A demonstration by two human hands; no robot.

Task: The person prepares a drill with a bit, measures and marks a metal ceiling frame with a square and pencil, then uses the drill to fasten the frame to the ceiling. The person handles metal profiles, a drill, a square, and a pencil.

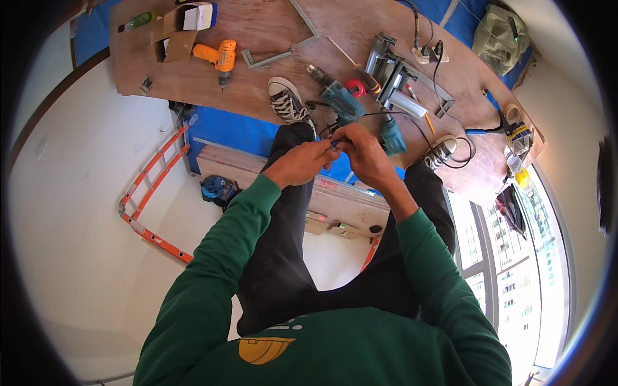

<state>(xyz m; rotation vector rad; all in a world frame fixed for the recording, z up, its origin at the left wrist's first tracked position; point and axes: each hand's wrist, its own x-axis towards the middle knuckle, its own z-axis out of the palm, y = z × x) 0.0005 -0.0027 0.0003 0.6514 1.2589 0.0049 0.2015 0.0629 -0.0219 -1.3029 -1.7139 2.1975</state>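
Note:
My left hand [300, 163] and my right hand [365, 153] meet in front of my knees, fingers pinched together. Between their fingertips is a small dark bluish piece [335, 144], too small to name. Just beyond the hands, a teal corded drill [341, 100] lies on the wooden board [238, 106]. A second teal power tool [391, 135] is to the right of my right hand. Around them are a screwdriver [365, 77], a red tape roll [355, 87] and grey metal brackets [386, 67].
An orange drill [222, 56], an open cardboard box [174, 38] and a bent metal frame [283, 55] lie at the far left. A hammer [494, 112] is at the right, with black cables [473, 145] looping nearby. An orange ladder [138, 225] stands below left; windows [515, 270] are at right.

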